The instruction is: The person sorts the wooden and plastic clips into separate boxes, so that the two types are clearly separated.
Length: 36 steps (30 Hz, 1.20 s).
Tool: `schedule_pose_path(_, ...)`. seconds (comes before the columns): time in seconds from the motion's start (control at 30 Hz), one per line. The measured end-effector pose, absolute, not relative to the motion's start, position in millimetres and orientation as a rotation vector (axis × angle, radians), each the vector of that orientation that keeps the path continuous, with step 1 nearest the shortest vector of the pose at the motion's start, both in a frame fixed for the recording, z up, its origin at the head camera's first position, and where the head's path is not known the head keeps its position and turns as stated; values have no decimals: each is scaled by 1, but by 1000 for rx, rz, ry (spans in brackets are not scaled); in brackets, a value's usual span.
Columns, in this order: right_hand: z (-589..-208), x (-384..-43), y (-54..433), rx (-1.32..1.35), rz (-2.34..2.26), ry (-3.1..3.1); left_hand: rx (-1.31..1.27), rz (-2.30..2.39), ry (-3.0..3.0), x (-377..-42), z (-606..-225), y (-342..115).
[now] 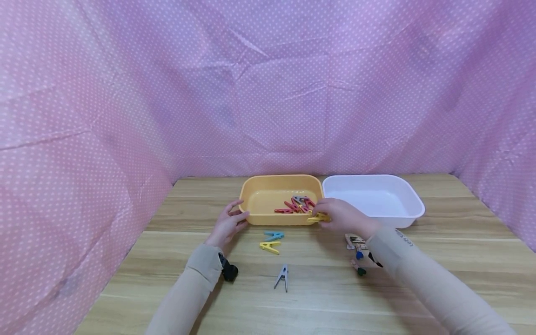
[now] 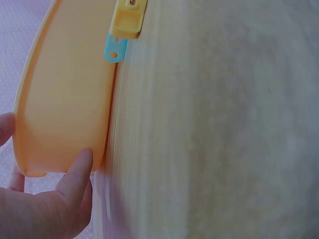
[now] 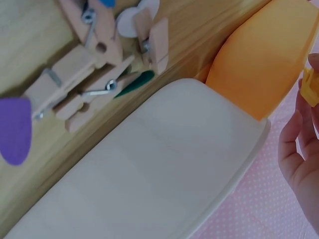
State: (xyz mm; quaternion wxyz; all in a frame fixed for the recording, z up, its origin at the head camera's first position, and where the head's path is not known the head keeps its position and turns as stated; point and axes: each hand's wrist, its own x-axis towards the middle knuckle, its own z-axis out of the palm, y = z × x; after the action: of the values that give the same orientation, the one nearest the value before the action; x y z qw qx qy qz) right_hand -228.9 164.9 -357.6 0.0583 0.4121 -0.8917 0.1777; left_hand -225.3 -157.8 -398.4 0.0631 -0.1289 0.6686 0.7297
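Observation:
My left hand (image 1: 225, 226) grips the left end of an orange tub (image 1: 272, 219), its fingers spread at the rim and the front corner. At the tub's front right corner, my right hand (image 1: 341, 215) pinches a yellow plastic clothespin (image 1: 319, 217). Several red clothespins (image 1: 291, 206) and a grey one (image 1: 299, 199) lie inside the tub. In front of it are a blue clothespin (image 1: 274, 235), a yellow clothespin (image 1: 270, 246) and, nearer me, a grey clothespin (image 1: 282, 278).
A white tub (image 1: 372, 218) stands right beside the orange one. Several wooden clothespins (image 3: 94, 94) with coloured ends lie in front of it, partly behind the right forearm in the head view. Pink dotted cloth (image 1: 284, 93) hangs behind the wooden table (image 1: 326, 302).

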Motion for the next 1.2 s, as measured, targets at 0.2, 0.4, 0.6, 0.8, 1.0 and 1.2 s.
schedule_pose_path(0.2, -356, -233, 167, 1206, 496, -2705, -397, 2209, 2017, -225, -397, -157)
schedule_pose_path(0.4, -354, -234, 167, 1157, 496, -2726, -410, 2206, 2011, -226, -397, -157)
schedule_pose_path(0.6, -352, -236, 164, 1116, 474, -2734, -391, 2209, 2010, -225, -397, -158)
schedule_pose_path(0.8, -349, -237, 163, 1100, 457, -2736, -395, 2205, 2012, -226, -397, -158)
schedule_pose_path(1.0, -346, -240, 160, 1090, 427, -2748, -395, 2209, 2015, -226, -397, -158)
schedule_pose_path(1.2, -341, -242, 156, 1094, 392, -2753, -392, 2211, 2010, -226, -398, -158)
